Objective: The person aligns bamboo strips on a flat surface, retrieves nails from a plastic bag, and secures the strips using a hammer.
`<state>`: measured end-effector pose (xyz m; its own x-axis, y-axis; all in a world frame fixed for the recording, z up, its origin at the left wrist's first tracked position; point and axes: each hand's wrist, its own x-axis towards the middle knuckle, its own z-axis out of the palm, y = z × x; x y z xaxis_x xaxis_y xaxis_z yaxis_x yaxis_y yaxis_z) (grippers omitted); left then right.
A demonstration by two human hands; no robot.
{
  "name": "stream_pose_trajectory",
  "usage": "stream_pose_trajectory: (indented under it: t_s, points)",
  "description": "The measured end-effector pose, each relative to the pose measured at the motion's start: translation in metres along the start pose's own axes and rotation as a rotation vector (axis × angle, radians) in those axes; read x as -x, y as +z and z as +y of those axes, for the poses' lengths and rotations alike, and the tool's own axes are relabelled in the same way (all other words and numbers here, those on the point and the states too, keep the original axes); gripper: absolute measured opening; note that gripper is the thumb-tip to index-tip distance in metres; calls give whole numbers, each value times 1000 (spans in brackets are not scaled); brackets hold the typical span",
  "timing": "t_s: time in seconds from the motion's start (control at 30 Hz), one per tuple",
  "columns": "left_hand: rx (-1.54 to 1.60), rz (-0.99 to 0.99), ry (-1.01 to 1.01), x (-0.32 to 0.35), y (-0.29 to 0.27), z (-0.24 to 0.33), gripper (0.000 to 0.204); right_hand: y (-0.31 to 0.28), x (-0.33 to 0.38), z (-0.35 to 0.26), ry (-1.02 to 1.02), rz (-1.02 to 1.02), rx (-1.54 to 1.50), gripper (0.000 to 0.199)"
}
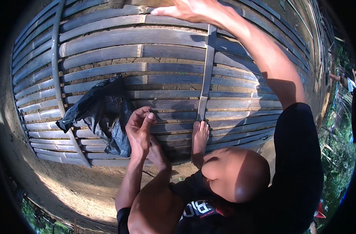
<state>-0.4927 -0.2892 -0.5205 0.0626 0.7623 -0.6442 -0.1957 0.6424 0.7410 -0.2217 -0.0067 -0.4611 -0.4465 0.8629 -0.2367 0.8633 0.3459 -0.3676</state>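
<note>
My left hand (139, 128) is raised beside the black plastic bag (82, 105), thumb pressed to the curled fingers. Whatever lies in that pinch, if anything, is too small to make out. The bag slumps on the bamboo slats with its mouth spread, and a cluster of thin dark pieces (114, 102) shows in it. Far off at the upper edge, my right hand (185, 9) reaches over the slats with its thumb stretched out; its other fingers are partly cut off by the picture's edge. Near it sits a brownish thing (116, 3), also cut off.
A platform of split bamboo slats (104, 35) with gaps runs beneath everything, crossed by bamboo strips (205, 84). My bare foot (200, 134) rests on its near edge. Dirt ground (65, 191) surrounds it. At the far right, another person (347, 82) is partly visible near greenery.
</note>
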Motion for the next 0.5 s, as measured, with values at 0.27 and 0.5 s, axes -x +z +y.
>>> stream_pose_trajectory:
  t_s: [0.27,0.5]
  points:
    - [-463,-252,36,-35,28,59,18,114,315,13,778,359,-959,20]
    - [-809,-408,111,-70,99,23,20,210,397,-51,1018,276,-992,58]
